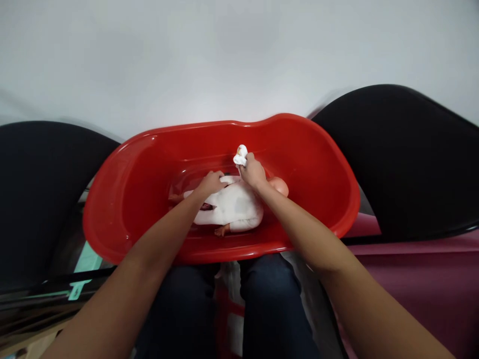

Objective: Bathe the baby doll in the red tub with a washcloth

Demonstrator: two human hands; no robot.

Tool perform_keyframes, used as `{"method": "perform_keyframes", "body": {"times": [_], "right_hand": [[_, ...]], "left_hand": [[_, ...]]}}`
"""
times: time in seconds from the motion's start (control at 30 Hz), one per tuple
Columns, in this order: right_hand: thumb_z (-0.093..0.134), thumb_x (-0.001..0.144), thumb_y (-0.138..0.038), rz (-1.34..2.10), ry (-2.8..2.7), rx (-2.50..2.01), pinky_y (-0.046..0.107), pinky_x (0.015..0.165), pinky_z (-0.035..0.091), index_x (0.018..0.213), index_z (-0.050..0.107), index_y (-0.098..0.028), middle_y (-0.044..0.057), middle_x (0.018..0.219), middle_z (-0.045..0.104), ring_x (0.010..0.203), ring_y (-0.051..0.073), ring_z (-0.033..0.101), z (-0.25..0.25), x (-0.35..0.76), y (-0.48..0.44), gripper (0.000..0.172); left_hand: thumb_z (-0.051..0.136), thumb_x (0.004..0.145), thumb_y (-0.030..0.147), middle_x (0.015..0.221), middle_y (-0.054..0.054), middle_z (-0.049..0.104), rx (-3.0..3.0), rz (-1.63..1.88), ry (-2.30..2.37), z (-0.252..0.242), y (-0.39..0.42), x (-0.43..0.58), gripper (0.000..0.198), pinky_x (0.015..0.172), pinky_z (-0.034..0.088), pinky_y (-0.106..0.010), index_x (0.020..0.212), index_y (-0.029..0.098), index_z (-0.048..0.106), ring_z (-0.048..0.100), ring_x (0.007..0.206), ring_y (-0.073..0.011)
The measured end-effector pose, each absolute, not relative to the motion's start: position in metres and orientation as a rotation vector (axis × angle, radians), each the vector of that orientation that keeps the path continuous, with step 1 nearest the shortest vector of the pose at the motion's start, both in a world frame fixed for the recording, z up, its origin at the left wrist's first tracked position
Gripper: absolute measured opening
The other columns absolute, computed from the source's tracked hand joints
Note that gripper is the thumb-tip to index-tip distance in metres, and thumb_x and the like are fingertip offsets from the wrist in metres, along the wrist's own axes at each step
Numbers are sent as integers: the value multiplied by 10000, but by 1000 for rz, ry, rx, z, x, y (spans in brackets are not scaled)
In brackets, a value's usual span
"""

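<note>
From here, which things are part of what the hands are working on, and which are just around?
In use:
left hand, resting on the doll
right hand, holding a white cloth
red tub, around the doll

Just around:
black curved shapes
pink surface
jeans

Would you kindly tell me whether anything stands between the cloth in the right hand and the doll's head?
No separate object does; only the right hand holding the cloth, and its forearm, partly cover the doll's head from this view.
</note>
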State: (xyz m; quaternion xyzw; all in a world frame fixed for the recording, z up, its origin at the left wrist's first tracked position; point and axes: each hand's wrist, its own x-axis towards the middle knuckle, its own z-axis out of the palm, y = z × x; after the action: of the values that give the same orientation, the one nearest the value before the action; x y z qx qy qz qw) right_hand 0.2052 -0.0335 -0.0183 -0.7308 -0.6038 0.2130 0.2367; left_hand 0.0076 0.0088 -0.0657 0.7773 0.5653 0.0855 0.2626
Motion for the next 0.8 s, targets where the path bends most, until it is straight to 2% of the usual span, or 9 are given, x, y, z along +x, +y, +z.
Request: {"method": "perform_keyframes", "body": {"times": [0.1,0.27,0.43,0.53,0.63,0.7,0.8], "right_hand": [[523,1031,-372,584,-1678,-1976,411,859,540,1298,530,-181,214,1171,766,988,339,729,-24,207,-33,328],[567,988,-410,608,-1680,-1889,356,773,506,1195,536,-211,170,1102,768,875,285,692,-34,205,-33,288],[538,972,-465,747,-1600,-1727,319,742,469,1036,496,-241,92,1019,732,822,220,628,-35,193,-38,237],[556,938,-481,841,-1471,-1669,316,781,480,981,487,-244,49,980,685,858,202,613,-31,187,-39,250],[606,912,-518,935,-1291,-1580,323,812,502,990,507,-238,32,980,656,874,190,622,-22,181,-34,307],[605,934,-565,999,-1212,-1501,327,812,517,1010,534,-234,35,970,665,856,188,635,-15,172,-28,347],[528,997,-647,1062,-1225,-1432,335,831,537,1046,584,-223,68,973,699,882,207,667,-13,154,-19,431]], "left_hand": [[744,883,218,939,-82,775,1983,463,1483,-62,12,6,114,824,510,-317,986,202,790,694,873,-218],[784,810,92,844,-34,745,1331,779,1435,-49,0,22,158,715,496,-262,934,177,738,635,719,-135],[688,876,58,797,-11,700,1131,1012,1292,-35,-21,44,126,710,528,-248,900,175,731,625,693,-121],[695,887,57,901,-7,723,1282,1146,1326,-34,-30,45,299,770,558,-245,1140,201,762,671,793,-135],[771,896,131,1065,-33,769,1291,1217,1266,-40,-29,40,613,834,587,-264,1478,261,633,727,884,-154],[761,919,148,1114,-67,784,1224,1228,1178,-46,-24,38,688,841,603,-281,1565,256,551,753,906,-169],[708,948,109,1128,-97,804,1170,1245,1122,-54,-13,37,691,921,609,-304,1599,230,509,774,987,-182]]}}
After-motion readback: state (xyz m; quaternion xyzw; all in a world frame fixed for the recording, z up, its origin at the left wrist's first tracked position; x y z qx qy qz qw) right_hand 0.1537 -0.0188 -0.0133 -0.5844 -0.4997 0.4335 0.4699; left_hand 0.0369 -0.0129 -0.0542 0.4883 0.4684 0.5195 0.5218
